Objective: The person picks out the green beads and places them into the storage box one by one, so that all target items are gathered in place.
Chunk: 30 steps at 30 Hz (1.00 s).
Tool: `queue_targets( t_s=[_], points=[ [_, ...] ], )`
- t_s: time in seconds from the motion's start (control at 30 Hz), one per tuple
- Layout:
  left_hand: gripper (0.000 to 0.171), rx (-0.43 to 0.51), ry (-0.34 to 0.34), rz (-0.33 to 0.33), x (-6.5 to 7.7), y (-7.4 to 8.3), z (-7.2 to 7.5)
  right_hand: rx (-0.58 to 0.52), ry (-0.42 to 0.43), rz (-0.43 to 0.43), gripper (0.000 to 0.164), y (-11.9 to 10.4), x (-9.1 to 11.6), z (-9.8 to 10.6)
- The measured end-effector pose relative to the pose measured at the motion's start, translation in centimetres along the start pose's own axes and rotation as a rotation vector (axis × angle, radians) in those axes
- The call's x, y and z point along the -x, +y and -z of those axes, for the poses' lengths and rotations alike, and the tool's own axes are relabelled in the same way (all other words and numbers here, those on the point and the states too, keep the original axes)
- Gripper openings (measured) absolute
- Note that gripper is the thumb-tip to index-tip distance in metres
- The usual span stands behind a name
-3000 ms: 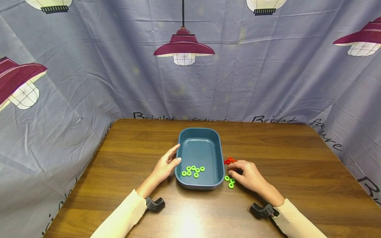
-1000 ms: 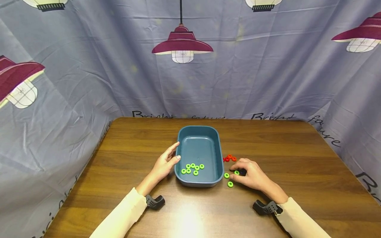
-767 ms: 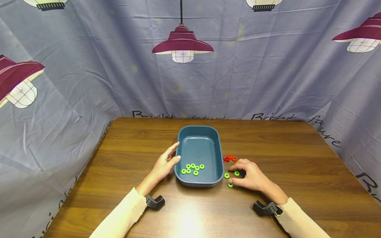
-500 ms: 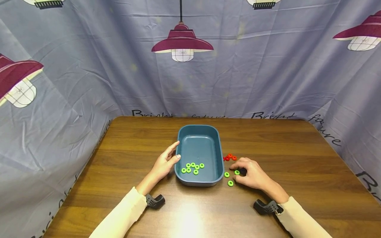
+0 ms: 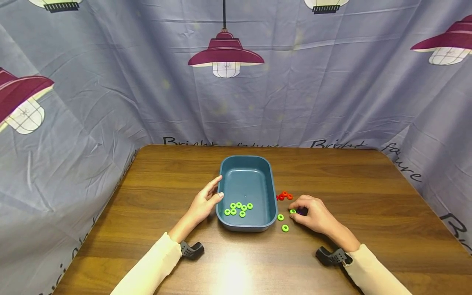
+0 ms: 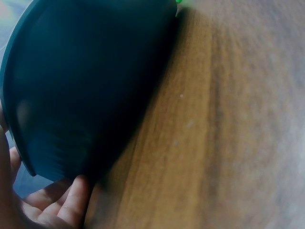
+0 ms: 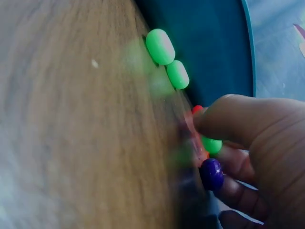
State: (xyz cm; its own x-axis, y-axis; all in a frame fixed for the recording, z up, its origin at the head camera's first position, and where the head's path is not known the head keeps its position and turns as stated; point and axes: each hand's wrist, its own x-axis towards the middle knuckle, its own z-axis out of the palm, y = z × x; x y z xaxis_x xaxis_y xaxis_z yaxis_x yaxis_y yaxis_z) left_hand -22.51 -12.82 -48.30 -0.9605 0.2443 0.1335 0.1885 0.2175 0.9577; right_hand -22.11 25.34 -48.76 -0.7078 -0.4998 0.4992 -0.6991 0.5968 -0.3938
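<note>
A blue plastic bin (image 5: 247, 184) stands mid-table with several small green rings (image 5: 242, 214) lying in its near end. Against the bin's left side rests my left hand (image 5: 203, 205), thumb and forefinger extended to the rim; the left wrist view shows other fingertips (image 6: 76, 195) on the outer wall. Right of the bin, my right hand (image 5: 311, 213) pinches a green ring (image 7: 212, 144) between thumb and forefinger, low over the table. A purple ring (image 7: 211, 174) shows just beyond it, partly under the hand.
Two loose green rings (image 5: 281, 217) lie between the bin and my right hand. Behind them sits a small cluster of red rings (image 5: 284, 194) close to the bin's right wall. A lamp-print curtain (image 5: 236, 106) hangs behind the wooden table (image 5: 177, 164).
Since three seconds ago, one green ring has moved from the loose group to under my right hand. Thumb and forefinger have now closed on it. The left hand and bin have stayed put.
</note>
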Motion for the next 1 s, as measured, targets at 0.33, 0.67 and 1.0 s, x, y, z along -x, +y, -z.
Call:
queue_targets(
  t_s=[0.33, 0.67, 1.0],
  points=[
    [0.061, 0.005, 0.007, 0.003, 0.1, 0.0, 0.1, 0.013, 0.031, 0.011, 0.02, -1.3, -2.0, 1.0],
    [0.06, 0.007, 0.01, -0.008, 0.2, 0.0, -0.2, -0.046, 0.069, 0.03, 0.019, -3.4, -5.1, 1.7],
    [0.06, 0.014, 0.005, -0.011, 0.1, -0.1, -0.2, -0.105, -0.003, 0.056, 0.018, -5.5, -7.7, 0.7]
  ],
)
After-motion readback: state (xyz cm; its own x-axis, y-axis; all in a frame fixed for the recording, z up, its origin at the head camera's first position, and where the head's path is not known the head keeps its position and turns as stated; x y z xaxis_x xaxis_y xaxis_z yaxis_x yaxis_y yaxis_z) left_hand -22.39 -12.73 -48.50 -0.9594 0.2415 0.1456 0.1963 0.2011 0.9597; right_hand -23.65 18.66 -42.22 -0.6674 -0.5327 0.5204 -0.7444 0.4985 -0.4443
